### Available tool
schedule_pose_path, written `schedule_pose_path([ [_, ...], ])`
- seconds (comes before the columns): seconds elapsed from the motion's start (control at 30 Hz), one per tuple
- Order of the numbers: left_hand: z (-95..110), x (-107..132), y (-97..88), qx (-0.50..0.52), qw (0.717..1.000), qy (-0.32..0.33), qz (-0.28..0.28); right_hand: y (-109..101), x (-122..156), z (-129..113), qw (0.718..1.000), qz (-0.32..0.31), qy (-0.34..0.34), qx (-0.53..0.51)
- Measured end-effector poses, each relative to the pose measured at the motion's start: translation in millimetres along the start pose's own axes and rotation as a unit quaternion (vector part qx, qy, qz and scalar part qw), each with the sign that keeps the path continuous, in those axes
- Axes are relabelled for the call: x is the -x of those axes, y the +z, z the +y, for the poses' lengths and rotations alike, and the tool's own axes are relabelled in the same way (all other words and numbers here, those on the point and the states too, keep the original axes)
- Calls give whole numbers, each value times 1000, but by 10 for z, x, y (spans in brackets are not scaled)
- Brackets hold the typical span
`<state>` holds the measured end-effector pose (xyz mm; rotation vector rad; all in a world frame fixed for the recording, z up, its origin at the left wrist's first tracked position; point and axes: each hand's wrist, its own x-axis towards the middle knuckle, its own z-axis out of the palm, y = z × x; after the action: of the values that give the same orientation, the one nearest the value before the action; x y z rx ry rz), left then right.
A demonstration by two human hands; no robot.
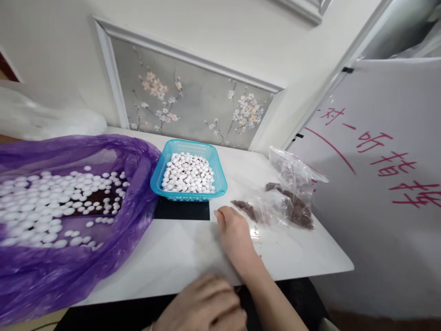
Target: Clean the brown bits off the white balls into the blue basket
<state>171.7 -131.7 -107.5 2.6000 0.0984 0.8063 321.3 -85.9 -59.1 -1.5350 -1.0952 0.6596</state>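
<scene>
My right hand rests over the white table, fingers curled in and thumb pressed to them; whatever they hold, if anything, is hidden. Lower down, near the table's front edge, my left hand is slightly blurred, its fingers bent together and their tips out of sight. Just beyond my right hand, a blue plastic basket holds many small white balls with brown bits between them. Under its front lies a flat black piece. Right of my right hand is a small heap of brown granules by a clear plastic bag.
A purple plastic bag with white balls and brown material spreads over the left side. Another clear bag with brown contents stands at right. Behind are a wall with a floral panel and a whiteboard with red writing.
</scene>
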Motion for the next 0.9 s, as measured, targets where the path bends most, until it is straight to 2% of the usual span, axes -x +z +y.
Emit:
schedule_pose_path([
  [0.07,-49,-113,-251,-72,996,-52,-5,97,-42,30,996,-12,-28,79],
  [0.13,-77,-162,-416,-131,987,-92,-23,148,-52,51,989,-27,-50,138],
  [0.27,-103,-143,-467,-152,979,-117,-65,129,-4,53,978,-58,-83,185],
  [0.37,-125,-137,-437,-143,977,-139,-74,54,42,19,984,-70,-66,151],
  [0.47,-139,-156,-458,-142,976,-148,-70,-15,60,-15,995,-56,-27,79],
  [0.63,-159,-97,-544,-150,976,-149,-53,-105,82,11,998,24,28,-50],
  [0.77,-286,-11,-558,-257,945,-202,2,-194,207,91,989,91,52,-107],
  [0.83,-356,-12,-532,-297,927,-228,3,-194,286,110,985,114,63,-114],
  [0.9,-392,-43,-495,-313,921,-232,-17,-130,339,93,984,122,66,-109],
])
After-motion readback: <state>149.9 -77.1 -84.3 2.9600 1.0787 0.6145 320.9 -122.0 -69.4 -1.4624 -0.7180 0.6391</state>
